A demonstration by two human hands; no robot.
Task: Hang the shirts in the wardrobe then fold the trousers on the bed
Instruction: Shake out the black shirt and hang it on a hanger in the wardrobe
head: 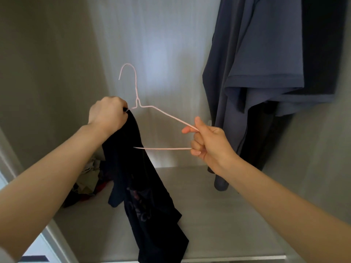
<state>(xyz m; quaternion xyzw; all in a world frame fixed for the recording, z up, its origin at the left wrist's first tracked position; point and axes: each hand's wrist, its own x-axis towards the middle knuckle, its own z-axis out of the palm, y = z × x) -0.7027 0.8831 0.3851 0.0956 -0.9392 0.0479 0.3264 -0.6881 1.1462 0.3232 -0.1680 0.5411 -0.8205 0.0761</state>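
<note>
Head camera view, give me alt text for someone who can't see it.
Inside a wardrobe, a person's left hand grips a dark shirt at one end of a pink wire hanger, while the right hand pinches the hanger's other end. A blue-grey shirt hangs at right above a pale shelf.

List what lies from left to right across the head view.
The left hand gripping the black shirt → pink wire hanger → right hand pinching its end → hanging blue shirt → dark garment.
</note>
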